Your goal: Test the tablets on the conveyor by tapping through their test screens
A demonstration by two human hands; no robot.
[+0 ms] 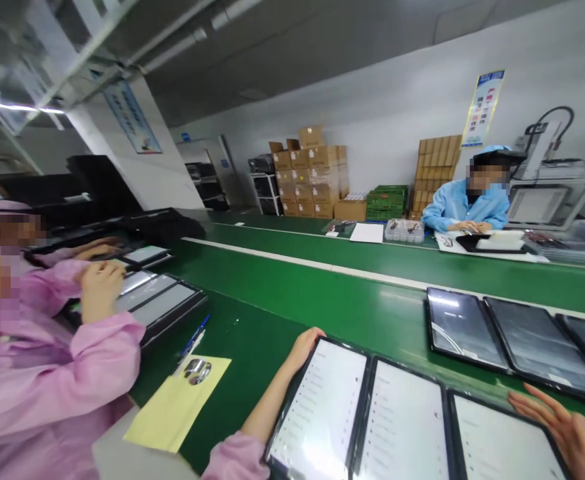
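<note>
Three black-framed, white-screened tablets (402, 427) lay long axis away along the frame's lower edge on the green surface (232, 413), the left grip (305, 350) open beside the leftmost, the right grip (562, 433) open beside the rightmost.

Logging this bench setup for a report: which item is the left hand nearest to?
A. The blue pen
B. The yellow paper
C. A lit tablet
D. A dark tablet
C. The left hand sits at the upper edge of the lit tablet, farther from the yellow paper.
</note>
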